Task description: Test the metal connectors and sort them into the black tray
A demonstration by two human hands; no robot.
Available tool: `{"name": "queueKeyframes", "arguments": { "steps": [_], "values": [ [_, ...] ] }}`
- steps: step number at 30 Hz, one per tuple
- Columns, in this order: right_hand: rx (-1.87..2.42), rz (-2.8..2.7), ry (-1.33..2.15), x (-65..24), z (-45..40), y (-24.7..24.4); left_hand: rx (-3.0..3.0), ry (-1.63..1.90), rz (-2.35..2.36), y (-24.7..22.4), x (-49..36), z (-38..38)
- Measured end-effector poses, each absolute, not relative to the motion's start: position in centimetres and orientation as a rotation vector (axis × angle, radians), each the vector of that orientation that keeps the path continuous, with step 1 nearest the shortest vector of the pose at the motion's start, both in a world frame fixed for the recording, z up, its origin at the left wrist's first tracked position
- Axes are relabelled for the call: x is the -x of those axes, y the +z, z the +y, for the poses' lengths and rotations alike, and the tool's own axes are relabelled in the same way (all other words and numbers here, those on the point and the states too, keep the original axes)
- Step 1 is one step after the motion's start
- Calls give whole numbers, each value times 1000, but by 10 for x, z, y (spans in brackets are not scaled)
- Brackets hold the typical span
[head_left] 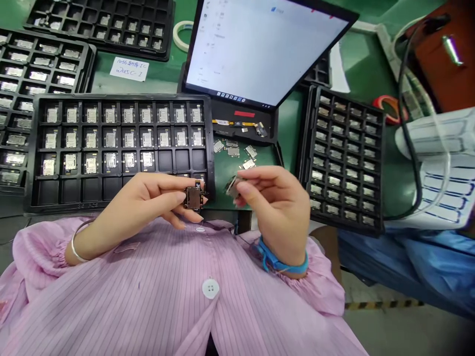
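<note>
Between the thumb and fingers of my left hand [159, 198] is a small dark circuit board [194, 198] with a square metal shield. My right hand [276, 202] pinches a small metal-shielded circuit module [233, 187], tilted edge-on, so its face is hard to make out. The two held pieces are apart. Beneath and left of my left hand lies a black compartment tray [118, 96] with rows of silver modules [128, 138]; some front compartments are bare. Several loose modules [233, 149] lie on the green mat just beyond my right hand.
A tilted screen [260, 49] stands at the back, above a black holder with a flex-cable board [261, 129]. Another filled tray [345, 158] lies right, with a black cable [417, 163] beside it. More trays [37, 69], a handwritten label [129, 68] and a tape roll [181, 35] are left.
</note>
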State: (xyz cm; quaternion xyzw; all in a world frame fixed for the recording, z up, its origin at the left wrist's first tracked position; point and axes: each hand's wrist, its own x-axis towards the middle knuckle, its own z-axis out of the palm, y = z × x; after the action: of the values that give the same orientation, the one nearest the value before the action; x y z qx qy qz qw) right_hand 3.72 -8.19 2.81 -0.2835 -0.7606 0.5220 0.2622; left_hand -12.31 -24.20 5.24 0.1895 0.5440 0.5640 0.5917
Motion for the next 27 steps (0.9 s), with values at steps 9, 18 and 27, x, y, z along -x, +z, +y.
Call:
{"name": "queueKeyframes", "arguments": {
  "steps": [9,18,27],
  "values": [
    [538,-2182,1693,-25,-106,39,-462,1273,1328,51,127,-247],
    [552,-2249,1644,-24,-110,40,-474,1204,1436,52,127,-247],
    [503,-2250,1600,-20,-111,39,-478,1282,1361,45,129,-252]
  ]
}}
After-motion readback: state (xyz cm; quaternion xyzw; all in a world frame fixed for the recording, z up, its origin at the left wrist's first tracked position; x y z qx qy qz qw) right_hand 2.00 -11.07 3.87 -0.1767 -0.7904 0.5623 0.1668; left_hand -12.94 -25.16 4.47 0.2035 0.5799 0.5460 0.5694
